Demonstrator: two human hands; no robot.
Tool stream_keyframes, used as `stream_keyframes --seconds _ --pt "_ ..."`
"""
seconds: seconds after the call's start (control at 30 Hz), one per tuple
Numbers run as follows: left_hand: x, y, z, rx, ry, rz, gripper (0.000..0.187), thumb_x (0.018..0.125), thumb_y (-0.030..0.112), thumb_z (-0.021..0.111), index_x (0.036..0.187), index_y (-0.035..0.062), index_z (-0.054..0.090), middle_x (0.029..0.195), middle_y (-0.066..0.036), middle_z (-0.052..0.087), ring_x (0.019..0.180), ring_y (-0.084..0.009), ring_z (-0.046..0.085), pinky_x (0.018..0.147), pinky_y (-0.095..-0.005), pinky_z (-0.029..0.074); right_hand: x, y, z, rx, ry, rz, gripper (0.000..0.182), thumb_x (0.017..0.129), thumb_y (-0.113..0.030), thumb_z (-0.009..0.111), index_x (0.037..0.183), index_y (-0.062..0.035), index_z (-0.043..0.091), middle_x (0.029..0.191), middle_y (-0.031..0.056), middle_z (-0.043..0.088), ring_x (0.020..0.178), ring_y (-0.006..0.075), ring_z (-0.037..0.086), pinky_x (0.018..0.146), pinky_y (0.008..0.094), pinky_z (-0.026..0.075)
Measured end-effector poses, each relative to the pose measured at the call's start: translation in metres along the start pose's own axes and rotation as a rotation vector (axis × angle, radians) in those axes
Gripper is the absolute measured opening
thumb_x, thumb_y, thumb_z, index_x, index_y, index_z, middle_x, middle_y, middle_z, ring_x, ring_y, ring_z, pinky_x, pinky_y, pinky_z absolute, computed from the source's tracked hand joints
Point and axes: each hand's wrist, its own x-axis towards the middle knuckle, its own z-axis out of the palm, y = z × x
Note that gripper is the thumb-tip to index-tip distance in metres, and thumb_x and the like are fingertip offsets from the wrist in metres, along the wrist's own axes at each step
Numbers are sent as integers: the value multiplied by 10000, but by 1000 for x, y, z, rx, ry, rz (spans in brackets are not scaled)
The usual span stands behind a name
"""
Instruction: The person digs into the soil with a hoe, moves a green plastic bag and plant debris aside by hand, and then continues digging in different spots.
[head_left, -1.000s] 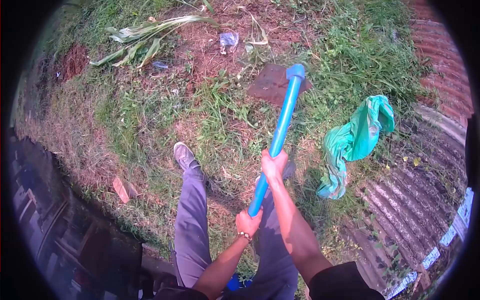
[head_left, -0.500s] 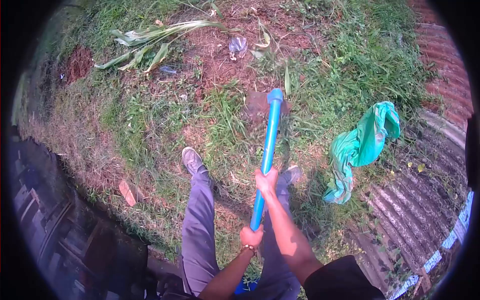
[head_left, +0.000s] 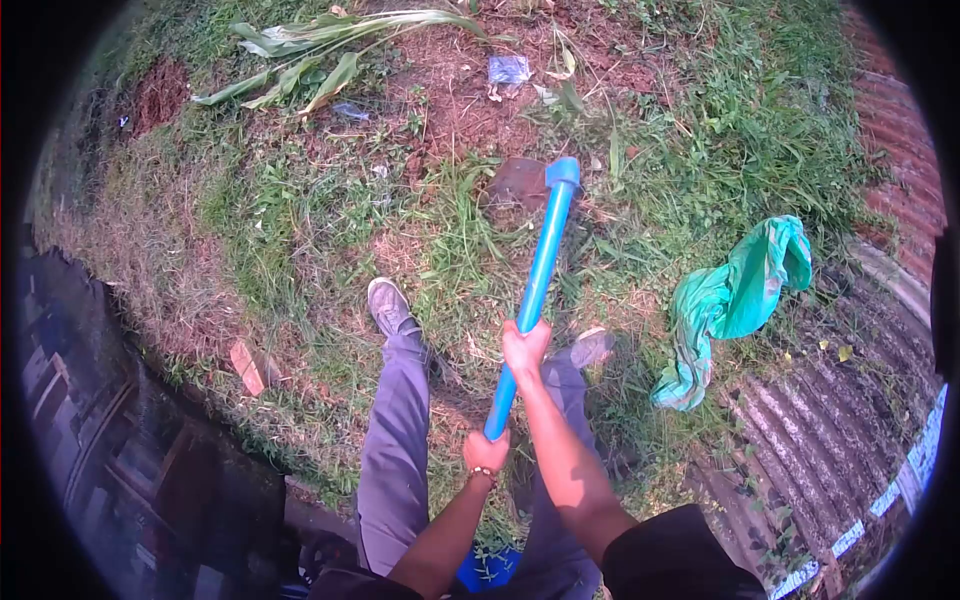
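Both hands grip the blue handle of a hoe. My left hand, with a bracelet at its wrist, wraps the butt end of the handle. Higher up the shaft, my right hand is closed round it. At the far end, the brown hoe blade is low over the grass and soil, pointing left from the blue socket. Grass tufts grow close to the blade.
A green plastic sack lies on the right, beside corrugated sheets. Cut leafy stalks and a clear plastic bag are at the top. A brick piece sits at left. My shoes stand on the grass.
The hoe's head end has shifted slightly right and its butt end slightly left and up, with both hands moving along. The grip stays the same.
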Motion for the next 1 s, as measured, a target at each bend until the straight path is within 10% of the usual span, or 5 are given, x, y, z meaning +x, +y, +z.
stream_keyframes --seconds 0.23,0.43,0.6,0.73,1.0 --pt "-102 -136 -8 -31 -284 185 323 640 385 761 756 95 675 653 -165 649 649 -339 670 609 -443 528 -165 12 -99 223 14 226 179 790 97 550 828 -42 443 580 31 490 468 121 532 437 267 448" --pt "53 61 -17 -169 -86 541 362 653 342 749 748 57 547 645 -191 623 657 -397 633 604 -467 500 -25 -106 -67 442 147 -117 173 799 76 517 724 -51 425 546 12 467 443 106 477 430 266 411" --pt "-16 -54 25 -1 -126 -21 397 637 335 755 859 17 668 704 -218 654 708 -391 664 644 -464 526 -14 55 -4 -191 -1 179 216 742 -17 610 600 -64 453 530 -9 476 478 92 474 450 310 383" --pt "-125 -140 -39 90 -350 -309 289 648 287 720 859 91 696 817 -172 691 807 -346 681 746 -426 540 -194 88 -82 223 -29 406 151 778 9 594 660 -33 509 507 32 500 413 136 520 394 288 421" --pt "-73 -95 3 -43 -266 52 294 617 214 709 884 113 640 823 -169 683 794 -356 670 724 -448 527 -153 11 -110 434 -66 145 127 761 68 616 806 -15 532 611 3 524 500 97 548 447 257 441"
